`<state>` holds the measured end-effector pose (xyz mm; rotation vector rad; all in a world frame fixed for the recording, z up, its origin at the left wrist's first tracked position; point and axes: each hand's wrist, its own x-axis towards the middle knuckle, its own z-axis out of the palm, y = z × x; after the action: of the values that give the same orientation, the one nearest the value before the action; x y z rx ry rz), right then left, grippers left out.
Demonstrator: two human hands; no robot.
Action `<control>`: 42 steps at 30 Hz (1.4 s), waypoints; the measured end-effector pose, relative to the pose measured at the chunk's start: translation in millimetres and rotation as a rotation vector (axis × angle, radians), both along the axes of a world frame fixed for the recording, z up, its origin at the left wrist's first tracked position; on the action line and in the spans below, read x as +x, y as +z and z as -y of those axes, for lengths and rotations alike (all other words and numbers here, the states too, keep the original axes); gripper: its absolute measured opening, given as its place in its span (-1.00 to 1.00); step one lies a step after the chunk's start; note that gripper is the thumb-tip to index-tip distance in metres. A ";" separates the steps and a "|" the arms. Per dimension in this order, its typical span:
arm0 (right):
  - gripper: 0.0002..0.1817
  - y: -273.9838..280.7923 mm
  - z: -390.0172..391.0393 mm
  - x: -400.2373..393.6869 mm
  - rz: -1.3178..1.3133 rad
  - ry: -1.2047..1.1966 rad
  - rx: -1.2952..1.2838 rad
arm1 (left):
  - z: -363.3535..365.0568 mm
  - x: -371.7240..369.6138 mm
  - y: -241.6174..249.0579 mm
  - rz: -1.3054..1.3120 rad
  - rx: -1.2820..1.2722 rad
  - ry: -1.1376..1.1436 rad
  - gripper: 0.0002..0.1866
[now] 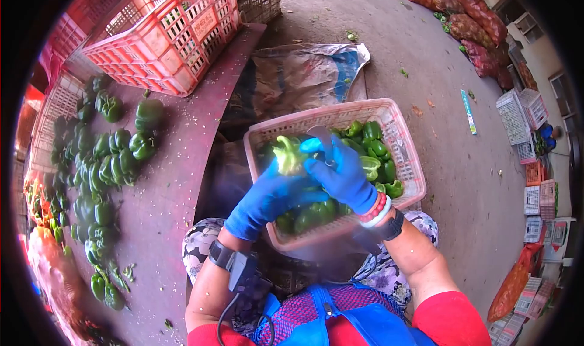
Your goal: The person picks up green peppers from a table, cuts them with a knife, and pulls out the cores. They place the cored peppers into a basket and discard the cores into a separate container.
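Both my hands wear blue gloves and meet over a pink plastic crate [409,163] between my knees. My left hand [267,194], slightly blurred, is closed around a pale green pepper core [288,156] with its curved stem pointing up. In my right hand [347,179] is a small knife [320,137], its blade rising beside the core and its handle mostly hidden by the fingers. Below the hands, the crate holds cut green pepper pieces [378,148]; one half [368,166] shows its pale inside.
Whole green peppers [100,169] cover part of the low reddish board [167,224] at my left. A larger red crate [170,42] stands at its far end. A crumpled sack [298,72] lies beyond my crate. Filled red net bags [468,17] and stacked crates [517,118] line the right.
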<state>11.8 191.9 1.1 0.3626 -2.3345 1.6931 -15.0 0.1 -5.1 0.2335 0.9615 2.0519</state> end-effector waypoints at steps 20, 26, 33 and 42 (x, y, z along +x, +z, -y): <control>-0.67 14.1 7.2 7.7 0.868 0.201 -0.624 | 21.7 -0.3 9.0 -0.218 -0.366 -0.053 -0.51; -0.71 10.3 -1.5 6.5 0.799 0.230 -0.733 | 21.0 0.8 12.5 -0.025 -0.193 -0.045 -0.52; -0.62 19.9 -35.8 -5.9 0.612 0.120 -0.258 | 10.6 -4.2 41.3 -0.093 -0.452 -0.276 -0.63; -0.64 51.9 -24.4 -2.6 0.826 0.622 -0.134 | 27.5 -0.3 17.0 0.049 -0.486 -0.424 -0.78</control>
<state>9.2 216.3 53.0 0.4592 -2.8076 2.6895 -15.3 -27.4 11.9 0.1126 1.2277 1.3902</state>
